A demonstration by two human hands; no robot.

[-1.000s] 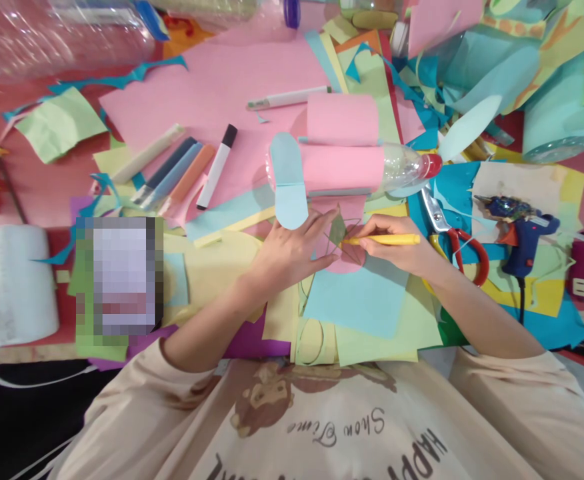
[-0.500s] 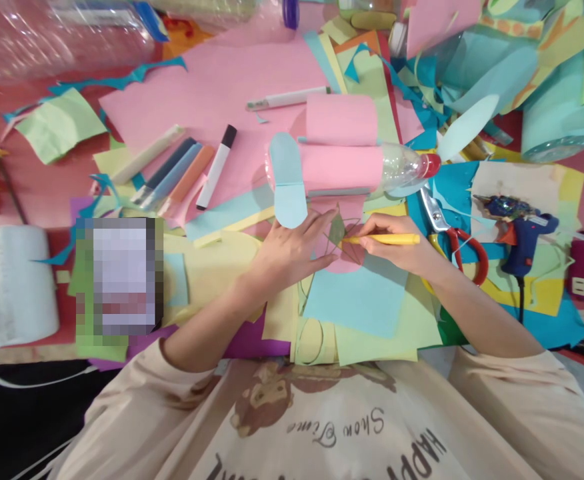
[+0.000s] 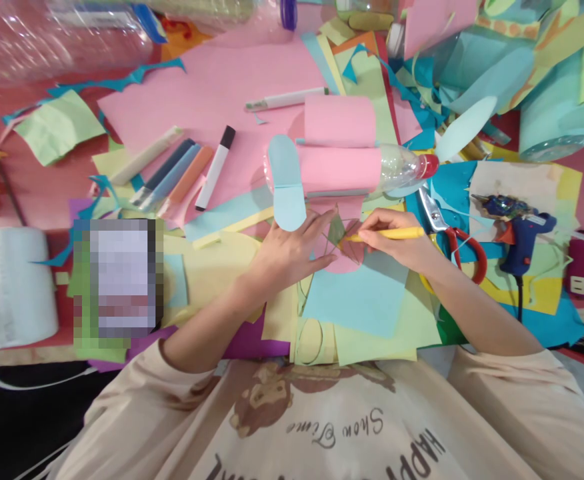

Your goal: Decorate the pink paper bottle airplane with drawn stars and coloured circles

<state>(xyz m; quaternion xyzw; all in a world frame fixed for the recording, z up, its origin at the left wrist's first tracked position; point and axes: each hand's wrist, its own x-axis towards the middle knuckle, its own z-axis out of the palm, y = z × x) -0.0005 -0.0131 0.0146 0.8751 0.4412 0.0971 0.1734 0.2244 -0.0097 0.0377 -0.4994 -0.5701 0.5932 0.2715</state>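
Left hand [image 3: 292, 250], fingers spread, grasping nothing, rests on pink paper [image 3: 339, 265] just nearside of the bottle [image 3: 399, 165]; right hand [image 3: 393, 237] pinches a yellow pen [image 3: 405, 233]. Its slightly changed tilt suggests colouring continues.

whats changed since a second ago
The yellow pen has turned slightly in the grip of the right hand, its back end swinging a little toward the top of the view; that hand has shifted slightly with it. Nothing was taken up or let go. The left hand stays on the pink paper; the bottle and scissors stay put.
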